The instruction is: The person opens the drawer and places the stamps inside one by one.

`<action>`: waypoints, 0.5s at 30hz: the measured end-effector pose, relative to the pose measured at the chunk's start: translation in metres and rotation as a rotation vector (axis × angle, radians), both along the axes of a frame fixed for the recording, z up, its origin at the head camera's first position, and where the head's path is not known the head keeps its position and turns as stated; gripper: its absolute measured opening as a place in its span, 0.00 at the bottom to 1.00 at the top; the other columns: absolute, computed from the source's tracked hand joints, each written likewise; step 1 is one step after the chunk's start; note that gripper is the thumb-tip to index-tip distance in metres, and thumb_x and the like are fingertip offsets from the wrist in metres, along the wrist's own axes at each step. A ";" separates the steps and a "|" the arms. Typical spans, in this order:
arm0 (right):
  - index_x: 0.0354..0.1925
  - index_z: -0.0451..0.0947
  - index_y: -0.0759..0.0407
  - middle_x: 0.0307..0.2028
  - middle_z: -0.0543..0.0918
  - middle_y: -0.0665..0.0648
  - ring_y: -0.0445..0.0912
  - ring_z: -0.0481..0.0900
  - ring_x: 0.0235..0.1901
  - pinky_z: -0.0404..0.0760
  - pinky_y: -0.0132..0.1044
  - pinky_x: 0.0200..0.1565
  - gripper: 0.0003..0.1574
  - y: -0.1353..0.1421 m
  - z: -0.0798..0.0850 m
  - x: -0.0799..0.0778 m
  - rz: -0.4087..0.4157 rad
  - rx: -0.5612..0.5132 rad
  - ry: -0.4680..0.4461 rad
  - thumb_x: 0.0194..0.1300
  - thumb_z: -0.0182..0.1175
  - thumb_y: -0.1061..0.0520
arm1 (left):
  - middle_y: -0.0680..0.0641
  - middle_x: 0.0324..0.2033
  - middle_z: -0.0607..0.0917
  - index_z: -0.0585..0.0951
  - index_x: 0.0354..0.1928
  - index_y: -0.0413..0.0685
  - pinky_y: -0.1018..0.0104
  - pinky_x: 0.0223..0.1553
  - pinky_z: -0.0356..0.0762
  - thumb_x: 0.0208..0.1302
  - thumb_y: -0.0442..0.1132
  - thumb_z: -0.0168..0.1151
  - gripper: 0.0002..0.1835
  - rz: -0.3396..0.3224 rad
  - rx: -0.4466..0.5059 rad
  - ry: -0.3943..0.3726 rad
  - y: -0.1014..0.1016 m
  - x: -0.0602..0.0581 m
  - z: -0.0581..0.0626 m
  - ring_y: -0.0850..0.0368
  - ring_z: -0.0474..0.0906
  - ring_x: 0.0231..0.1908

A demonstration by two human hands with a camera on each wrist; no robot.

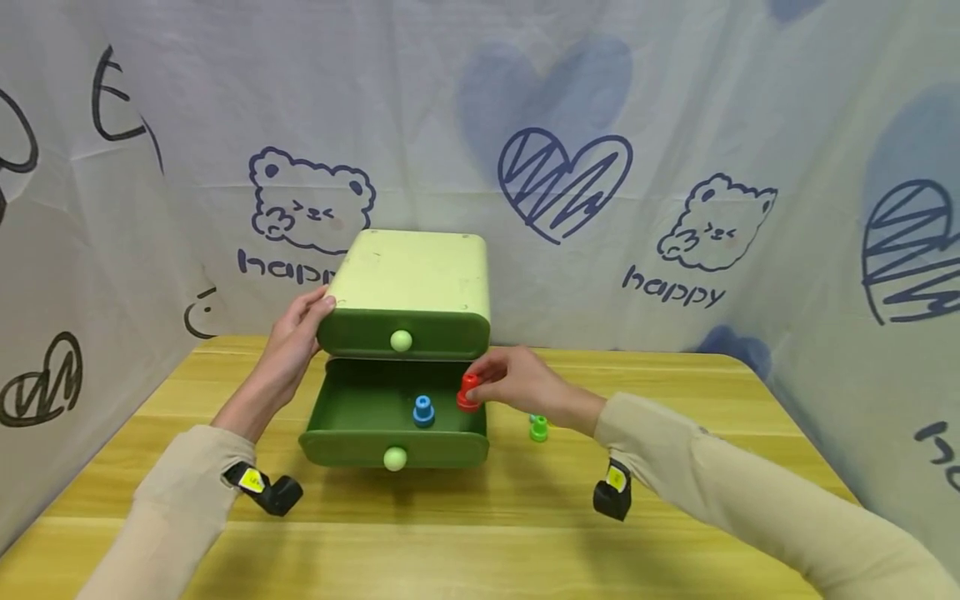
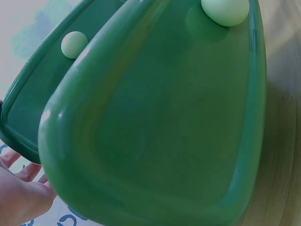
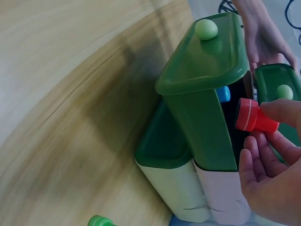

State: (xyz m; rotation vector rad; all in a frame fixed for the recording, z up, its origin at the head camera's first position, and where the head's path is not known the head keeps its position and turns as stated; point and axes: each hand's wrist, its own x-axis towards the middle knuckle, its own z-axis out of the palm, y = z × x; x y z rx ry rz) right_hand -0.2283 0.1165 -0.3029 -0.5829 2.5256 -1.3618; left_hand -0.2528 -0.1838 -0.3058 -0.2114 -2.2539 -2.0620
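Observation:
My right hand (image 1: pixel 521 385) pinches a red stepped peg-like piece (image 1: pixel 468 393) between thumb and fingers, over the right side of the pulled-out green drawer (image 1: pixel 352 450). In the right wrist view, the red piece (image 3: pixel 254 115) lies sideways across the drawer's rim. Inside that drawer stands a blue piece (image 1: pixel 423 412) of the same shape. My left hand (image 1: pixel 291 337) rests against the left side of the small cabinet (image 1: pixel 412 271), its fingertips by the upper front corner. The top drawer (image 1: pixel 450 335), with a round pale knob, is closed.
A green piece (image 1: pixel 538 428) stands on the wooden table (image 1: pixel 637 492) right of the cabinet, with a bit of light blue behind it. Below the pulled-out drawer, a closed lower drawer (image 3: pixel 164 141) shows in the right wrist view. A printed cloth (image 1: pixel 450 108) hangs behind.

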 end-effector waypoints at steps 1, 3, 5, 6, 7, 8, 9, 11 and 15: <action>0.44 0.82 0.66 0.34 0.84 0.54 0.44 0.79 0.35 0.80 0.35 0.39 0.13 -0.002 -0.001 0.000 0.007 0.000 0.005 0.58 0.67 0.65 | 0.39 0.73 0.51 0.48 0.75 0.41 0.50 0.69 0.52 0.74 0.54 0.46 0.38 0.000 0.000 0.001 -0.001 0.000 0.000 0.43 0.53 0.69; 0.44 0.82 0.66 0.34 0.84 0.54 0.43 0.79 0.34 0.80 0.34 0.39 0.14 -0.005 -0.002 -0.001 0.022 0.014 0.018 0.58 0.67 0.65 | 0.39 0.73 0.51 0.48 0.75 0.41 0.50 0.69 0.52 0.74 0.55 0.46 0.39 0.000 0.002 0.003 -0.001 0.000 0.000 0.43 0.53 0.69; 0.44 0.82 0.66 0.34 0.84 0.53 0.43 0.79 0.34 0.80 0.33 0.38 0.14 -0.007 -0.004 -0.001 0.050 0.038 0.041 0.58 0.67 0.64 | 0.39 0.73 0.51 0.48 0.75 0.41 0.50 0.69 0.52 0.74 0.55 0.47 0.39 -0.002 0.003 0.002 -0.001 0.000 0.000 0.43 0.53 0.69; 0.44 0.82 0.66 0.34 0.84 0.53 0.43 0.79 0.34 0.80 0.33 0.38 0.14 -0.008 -0.005 -0.001 0.065 0.049 0.052 0.58 0.67 0.64 | 0.39 0.73 0.51 0.48 0.75 0.41 0.50 0.69 0.52 0.74 0.55 0.47 0.39 -0.003 0.005 0.003 -0.001 0.000 0.000 0.43 0.53 0.69; 0.44 0.81 0.66 0.34 0.84 0.53 0.42 0.79 0.34 0.79 0.33 0.37 0.14 -0.009 -0.006 -0.001 0.080 0.062 0.063 0.59 0.66 0.64 | 0.39 0.73 0.51 0.48 0.75 0.41 0.50 0.69 0.52 0.74 0.55 0.47 0.39 -0.005 0.007 0.002 -0.001 0.000 -0.001 0.43 0.53 0.69; 0.45 0.81 0.65 0.34 0.84 0.53 0.42 0.79 0.34 0.79 0.32 0.37 0.14 -0.010 -0.007 -0.002 0.095 0.074 0.072 0.59 0.66 0.64 | 0.39 0.73 0.52 0.48 0.75 0.41 0.50 0.69 0.53 0.74 0.54 0.47 0.38 -0.006 0.008 0.001 -0.001 0.000 -0.001 0.43 0.53 0.69; 0.45 0.81 0.65 0.35 0.84 0.53 0.42 0.79 0.34 0.79 0.32 0.37 0.14 -0.011 -0.007 -0.002 0.109 0.086 0.084 0.59 0.66 0.64 | 0.39 0.73 0.52 0.48 0.75 0.41 0.50 0.69 0.53 0.74 0.54 0.46 0.38 -0.006 0.007 -0.001 -0.001 0.000 -0.001 0.43 0.53 0.69; 0.45 0.81 0.66 0.35 0.84 0.53 0.42 0.80 0.34 0.80 0.32 0.38 0.14 -0.014 -0.008 -0.004 0.136 0.104 0.104 0.60 0.66 0.64 | 0.39 0.73 0.52 0.48 0.75 0.42 0.49 0.69 0.53 0.74 0.54 0.46 0.38 -0.005 0.003 0.000 -0.001 0.000 0.000 0.44 0.54 0.69; 0.45 0.81 0.65 0.36 0.84 0.54 0.42 0.81 0.35 0.80 0.31 0.38 0.14 -0.021 -0.009 -0.007 0.172 0.153 0.129 0.60 0.66 0.64 | 0.39 0.73 0.51 0.48 0.76 0.43 0.48 0.69 0.53 0.74 0.54 0.45 0.38 -0.005 -0.006 0.001 -0.002 0.001 -0.001 0.43 0.53 0.69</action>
